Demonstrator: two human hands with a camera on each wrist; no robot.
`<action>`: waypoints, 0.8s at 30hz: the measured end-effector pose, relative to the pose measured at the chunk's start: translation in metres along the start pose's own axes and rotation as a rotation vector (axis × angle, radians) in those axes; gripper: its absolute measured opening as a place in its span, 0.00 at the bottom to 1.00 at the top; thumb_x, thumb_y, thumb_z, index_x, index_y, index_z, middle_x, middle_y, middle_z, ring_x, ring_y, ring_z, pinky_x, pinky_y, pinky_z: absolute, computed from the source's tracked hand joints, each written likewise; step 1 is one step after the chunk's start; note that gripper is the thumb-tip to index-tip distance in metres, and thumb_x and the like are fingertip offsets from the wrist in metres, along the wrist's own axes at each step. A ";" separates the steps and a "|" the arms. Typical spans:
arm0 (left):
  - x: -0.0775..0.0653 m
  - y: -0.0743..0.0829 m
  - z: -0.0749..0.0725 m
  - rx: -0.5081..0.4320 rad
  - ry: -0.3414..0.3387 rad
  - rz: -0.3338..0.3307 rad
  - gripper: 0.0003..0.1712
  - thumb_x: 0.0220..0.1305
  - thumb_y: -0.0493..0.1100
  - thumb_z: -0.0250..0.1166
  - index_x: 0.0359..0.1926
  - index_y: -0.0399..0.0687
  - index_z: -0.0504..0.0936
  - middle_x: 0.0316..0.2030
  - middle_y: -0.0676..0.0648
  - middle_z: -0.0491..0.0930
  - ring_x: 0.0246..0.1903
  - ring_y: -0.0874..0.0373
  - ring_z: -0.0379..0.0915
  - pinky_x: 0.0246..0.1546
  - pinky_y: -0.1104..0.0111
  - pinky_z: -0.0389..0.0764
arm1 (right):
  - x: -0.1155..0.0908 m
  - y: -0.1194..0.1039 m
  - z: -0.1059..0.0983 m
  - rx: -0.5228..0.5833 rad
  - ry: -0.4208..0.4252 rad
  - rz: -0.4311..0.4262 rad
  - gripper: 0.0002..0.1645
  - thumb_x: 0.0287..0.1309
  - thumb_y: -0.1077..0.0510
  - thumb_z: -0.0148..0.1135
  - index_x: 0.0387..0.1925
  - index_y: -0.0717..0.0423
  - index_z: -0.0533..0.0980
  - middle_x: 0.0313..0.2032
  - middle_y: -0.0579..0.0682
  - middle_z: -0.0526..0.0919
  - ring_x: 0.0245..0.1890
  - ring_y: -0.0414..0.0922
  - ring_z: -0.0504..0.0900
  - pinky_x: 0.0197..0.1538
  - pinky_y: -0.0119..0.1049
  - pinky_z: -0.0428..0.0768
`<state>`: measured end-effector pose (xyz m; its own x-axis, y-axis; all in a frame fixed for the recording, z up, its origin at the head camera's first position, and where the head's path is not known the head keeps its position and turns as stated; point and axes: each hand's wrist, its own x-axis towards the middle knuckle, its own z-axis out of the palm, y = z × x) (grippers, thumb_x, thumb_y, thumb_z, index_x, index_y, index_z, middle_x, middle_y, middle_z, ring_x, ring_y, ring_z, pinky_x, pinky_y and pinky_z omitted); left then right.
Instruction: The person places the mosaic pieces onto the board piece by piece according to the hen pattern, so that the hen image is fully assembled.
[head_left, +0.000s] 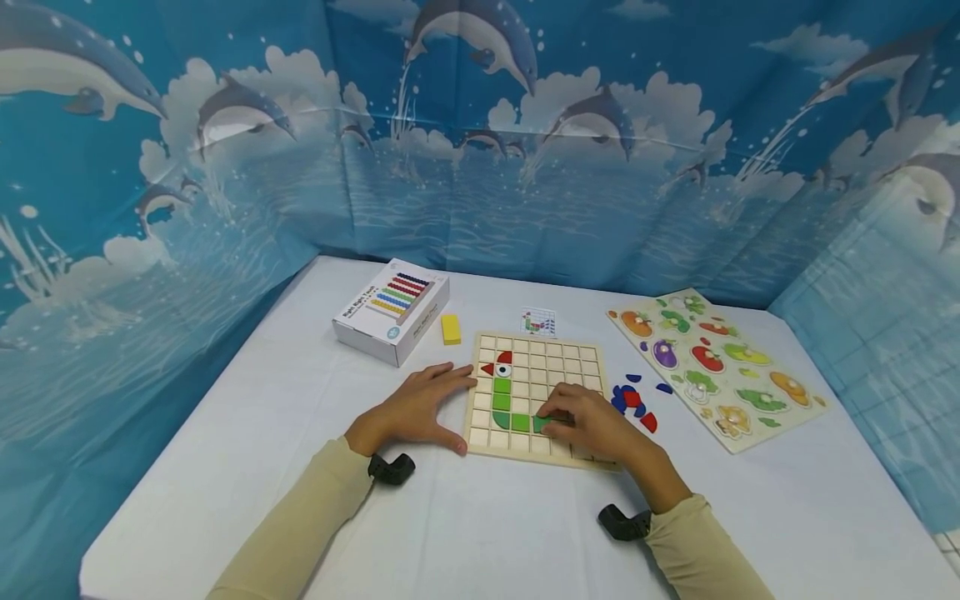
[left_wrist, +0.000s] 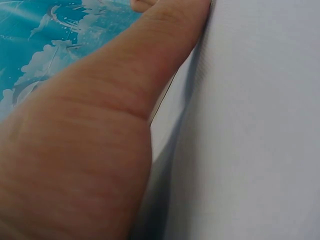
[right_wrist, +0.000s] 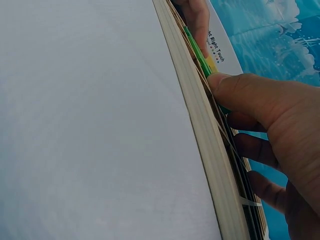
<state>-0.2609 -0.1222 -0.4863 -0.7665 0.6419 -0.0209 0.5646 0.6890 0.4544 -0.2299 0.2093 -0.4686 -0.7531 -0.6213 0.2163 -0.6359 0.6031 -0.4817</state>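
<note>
Fingers of the right hand (head_left: pixel 588 419) are pinching a dark green piece (head_left: pixel 540 425) on the board (head_left: pixel 555 364), just beside a light green square (head_left: pixel 520 422). The left hand (head_left: pixel 420 404) is spreading its fingers and thumb, their tips touching the board's left edge. The board is lying flat on the counter (head_left: pixel 517 533). Above the square's row, an eye tile (head_left: pixel 503 370) is sitting between red pieces (head_left: pixel 505 357) and a green column (head_left: pixel 501 402). Loose blue pieces (head_left: pixel 618 400) are lying just right of the board, near the vegetable puzzle (head_left: pixel 707 359). Beyond the board, a card (head_left: pixel 538 322) is lying flat; a yellow block (head_left: pixel 451 329) is resting between board and box (head_left: pixel 390 312).
</note>
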 end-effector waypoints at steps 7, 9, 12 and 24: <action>0.000 -0.001 0.000 0.011 -0.002 -0.009 0.64 0.40 0.82 0.70 0.77 0.67 0.61 0.78 0.62 0.48 0.77 0.53 0.38 0.73 0.51 0.48 | -0.001 0.001 0.001 0.016 0.010 -0.008 0.10 0.59 0.58 0.74 0.43 0.47 0.86 0.41 0.37 0.81 0.42 0.37 0.77 0.48 0.38 0.79; 0.000 -0.001 0.000 0.004 0.004 -0.003 0.64 0.40 0.82 0.70 0.77 0.66 0.61 0.78 0.61 0.49 0.77 0.52 0.39 0.72 0.50 0.49 | -0.001 0.002 0.002 0.016 0.016 -0.008 0.10 0.59 0.58 0.74 0.43 0.47 0.86 0.40 0.37 0.81 0.41 0.37 0.77 0.48 0.39 0.79; 0.000 -0.001 0.000 -0.005 0.011 0.004 0.64 0.41 0.80 0.72 0.77 0.65 0.62 0.78 0.60 0.50 0.77 0.51 0.40 0.72 0.49 0.49 | -0.001 0.001 0.002 0.022 0.024 0.003 0.10 0.58 0.57 0.75 0.43 0.46 0.87 0.39 0.36 0.81 0.41 0.37 0.77 0.48 0.39 0.79; 0.002 -0.003 0.002 0.012 -0.005 -0.008 0.65 0.40 0.83 0.69 0.77 0.67 0.61 0.78 0.62 0.48 0.77 0.53 0.38 0.73 0.51 0.48 | 0.001 -0.003 0.002 0.047 -0.003 0.093 0.11 0.57 0.56 0.76 0.43 0.45 0.88 0.37 0.33 0.81 0.41 0.37 0.77 0.48 0.38 0.78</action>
<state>-0.2629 -0.1223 -0.4893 -0.7695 0.6380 -0.0287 0.5622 0.6981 0.4434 -0.2286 0.2065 -0.4685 -0.8079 -0.5653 0.1664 -0.5546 0.6342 -0.5387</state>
